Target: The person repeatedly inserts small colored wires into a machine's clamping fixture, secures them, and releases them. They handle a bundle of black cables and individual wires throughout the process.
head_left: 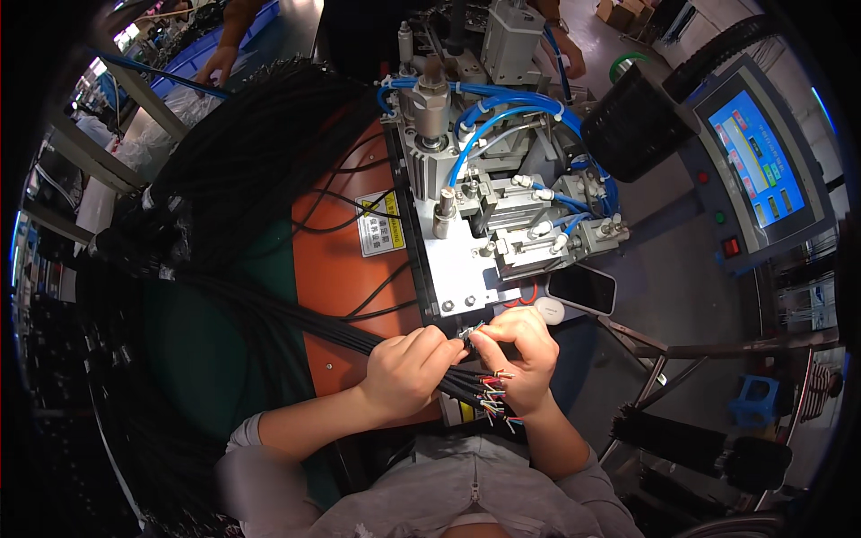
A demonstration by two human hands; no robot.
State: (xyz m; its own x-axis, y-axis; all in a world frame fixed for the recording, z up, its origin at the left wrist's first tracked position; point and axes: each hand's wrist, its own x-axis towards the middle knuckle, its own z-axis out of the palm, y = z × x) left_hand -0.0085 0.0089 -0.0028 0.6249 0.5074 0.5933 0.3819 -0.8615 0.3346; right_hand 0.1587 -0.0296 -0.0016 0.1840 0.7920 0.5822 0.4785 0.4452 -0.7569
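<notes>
My left hand [408,369] is closed in a pinch at the end of a black cable, just in front of the machine's metal plate. Facing it, the fingertips of my right hand [518,348] pinch the thin wires of that same cable. A small pale piece with fine wires [467,334] shows between the two hands; its exact kind is too small to make out. Beneath my hands lies a bundle of black cables [350,334], running in from the left. Its stripped ends fan out in red, white, yellow and blue wires [493,394] below my right palm.
A machine with metal cylinders [529,211] and blue air hoses [502,92] stands ahead on an orange table [336,296]. Right of it are a phone [581,289], a round white case [549,311] and a touch screen [758,157]. Black cables [260,134] are heaped left; a co-worker's hand [218,65] is beyond.
</notes>
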